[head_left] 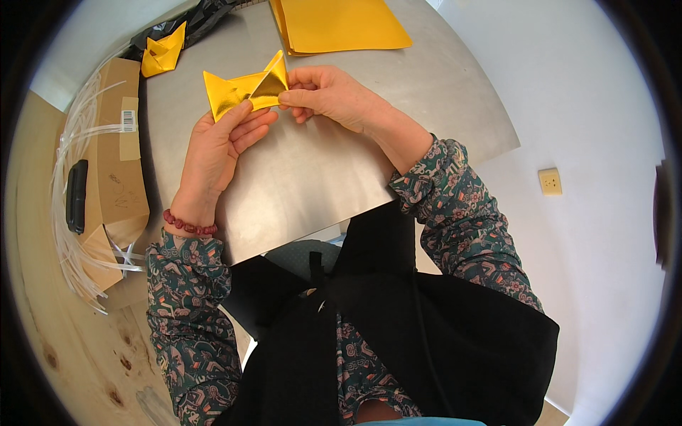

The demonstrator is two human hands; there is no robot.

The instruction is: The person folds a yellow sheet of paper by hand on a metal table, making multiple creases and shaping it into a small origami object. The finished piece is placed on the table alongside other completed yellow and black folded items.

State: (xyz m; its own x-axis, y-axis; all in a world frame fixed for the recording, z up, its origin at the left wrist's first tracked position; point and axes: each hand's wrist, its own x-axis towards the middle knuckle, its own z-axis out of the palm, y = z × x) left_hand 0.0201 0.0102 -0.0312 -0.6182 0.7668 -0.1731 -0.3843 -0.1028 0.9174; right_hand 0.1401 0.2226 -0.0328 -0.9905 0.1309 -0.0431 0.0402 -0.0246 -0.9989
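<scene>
Gold foil piece [234,91]: both hands are pinching it over the metal table [305,170], grips narrow.
Two peaked corners are pointing up and away from the grip; left hand [213,149] is pressing its thumb near the lower edge, fingers curling below, while right hand [330,96] is pinching the right end between thumb and fingers. Beyond the grip, to its left, a second folded gold piece [162,57] is sitting just beside black plastic [202,25]; beyond and to the right, gold sheets [348,27] are lying flat. Well left of the grip, a cardboard box [117,174] is standing by the table edge, clear strips [74,135] looping along its outer side. Nearer the body, a red bead bracelet [188,224] is circling the left wrist.
</scene>
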